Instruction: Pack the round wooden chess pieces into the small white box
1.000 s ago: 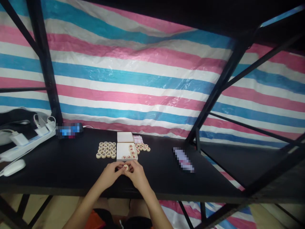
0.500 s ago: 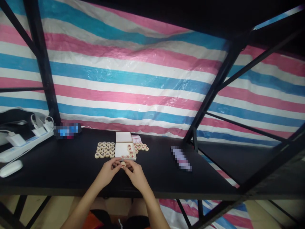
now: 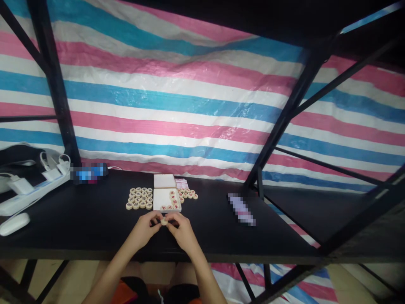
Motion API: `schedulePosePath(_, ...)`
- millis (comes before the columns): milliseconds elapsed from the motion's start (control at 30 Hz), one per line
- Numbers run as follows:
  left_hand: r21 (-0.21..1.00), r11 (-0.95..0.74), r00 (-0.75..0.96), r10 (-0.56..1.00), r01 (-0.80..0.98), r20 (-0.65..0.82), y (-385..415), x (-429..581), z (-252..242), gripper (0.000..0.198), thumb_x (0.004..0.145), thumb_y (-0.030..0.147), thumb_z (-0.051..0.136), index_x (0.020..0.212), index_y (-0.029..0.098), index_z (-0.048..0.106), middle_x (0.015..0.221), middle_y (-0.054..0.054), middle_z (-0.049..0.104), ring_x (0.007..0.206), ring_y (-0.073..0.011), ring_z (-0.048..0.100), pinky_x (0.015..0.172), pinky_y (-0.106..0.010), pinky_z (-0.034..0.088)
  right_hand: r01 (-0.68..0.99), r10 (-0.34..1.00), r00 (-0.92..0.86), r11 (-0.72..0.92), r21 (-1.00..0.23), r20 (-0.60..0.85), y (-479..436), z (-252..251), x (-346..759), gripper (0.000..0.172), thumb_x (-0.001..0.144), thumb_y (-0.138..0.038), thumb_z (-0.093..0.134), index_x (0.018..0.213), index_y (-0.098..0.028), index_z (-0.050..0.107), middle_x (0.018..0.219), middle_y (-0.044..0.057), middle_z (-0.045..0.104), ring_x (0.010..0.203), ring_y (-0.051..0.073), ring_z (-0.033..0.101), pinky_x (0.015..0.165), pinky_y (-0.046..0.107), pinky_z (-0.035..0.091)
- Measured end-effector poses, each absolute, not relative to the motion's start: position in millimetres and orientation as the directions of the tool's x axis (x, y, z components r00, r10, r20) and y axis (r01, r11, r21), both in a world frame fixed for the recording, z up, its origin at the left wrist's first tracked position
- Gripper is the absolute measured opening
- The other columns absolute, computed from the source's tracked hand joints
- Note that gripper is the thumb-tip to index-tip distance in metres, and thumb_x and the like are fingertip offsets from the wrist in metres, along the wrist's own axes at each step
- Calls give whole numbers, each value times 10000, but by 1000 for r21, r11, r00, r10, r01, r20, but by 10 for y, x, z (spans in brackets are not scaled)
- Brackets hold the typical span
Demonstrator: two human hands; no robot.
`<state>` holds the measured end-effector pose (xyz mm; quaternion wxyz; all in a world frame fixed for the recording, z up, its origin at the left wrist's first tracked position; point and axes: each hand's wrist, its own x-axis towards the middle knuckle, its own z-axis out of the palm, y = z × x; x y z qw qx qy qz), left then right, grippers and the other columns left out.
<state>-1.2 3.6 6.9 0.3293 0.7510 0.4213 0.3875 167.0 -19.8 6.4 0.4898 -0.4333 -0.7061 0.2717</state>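
Between my two hands, a round cream Chinese chess piece (image 3: 163, 221) is pinched, its pale rim toward me. My left hand (image 3: 148, 224) grips it from the left with thumb and fingers, and my right hand (image 3: 179, 227) from the right. Just beyond them lies an open white box (image 3: 162, 198), with several red-lettered pieces along its right and near sides. Left of the box, dark-lettered pieces (image 3: 139, 198) are arranged in rows. More red-lettered pieces (image 3: 189, 194) lie to the right of it.
A pink-and-white paper (image 3: 182, 183) lies behind the right-hand pieces. A blurred phone-like object (image 3: 241, 210) rests farther right. At left are a white power strip (image 3: 38, 190) with plugs, a white rounded case (image 3: 15, 224) and another blurred device (image 3: 90, 173). Black frame posts flank the black table (image 3: 215, 236).
The chess piece has been tilted between my fingers, so its lettered face no longer shows and its rim does. Both hands stay at nearly the same place.
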Motion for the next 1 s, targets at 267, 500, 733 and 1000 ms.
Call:
schedulePosePath(267, 841, -407, 325, 898, 356, 296, 23, -24, 111, 262, 790, 340, 565, 951, 186, 705, 798, -29, 703, 660, -162, 570, 604, -241, 433, 288, 932, -107, 364, -886, 348, -204, 63, 1665, 232, 823, -253, 583, 1048, -216, 619, 856, 14, 698, 717, 149, 626, 654, 235, 466)
schedulePosePath(500, 877, -346, 330, 914, 335, 235, 50, -23, 75, 395, 774, 340, 586, 1125, 174, 652, 855, -39, 718, 644, -154, 565, 583, -237, 416, 308, 925, -109, 380, -872, 364, -244, 135, 1666, 220, 879, -331, 517, 1001, -209, 654, 790, 8, 701, 695, 145, 625, 659, 225, 460)
schedulePosePath(733, 870, -358, 353, 905, 339, 235, -19, -9, 185, 336, 798, 393, 561, 1026, 183, 690, 828, -30, 715, 700, -177, 590, 624, -245, 431, 348, 921, -143, 388, -853, 361, -245, 131, 1660, 280, 857, -353, 544, 1070, -209, 656, 804, 15, 704, 697, 155, 630, 656, 233, 468)
schedulePosePath(1000, 783, -397, 337, 907, 479, 254, -34, -11, 214, 428, 888, 450, 396, 725, 171, 678, 660, -2, 644, 659, -169, 584, 642, -237, 413, 411, 931, -136, 363, -836, 338, -232, 136, 1668, 276, 902, -352, 480, 843, -196, 700, 653, -6, 647, 609, 131, 594, 603, 215, 424)
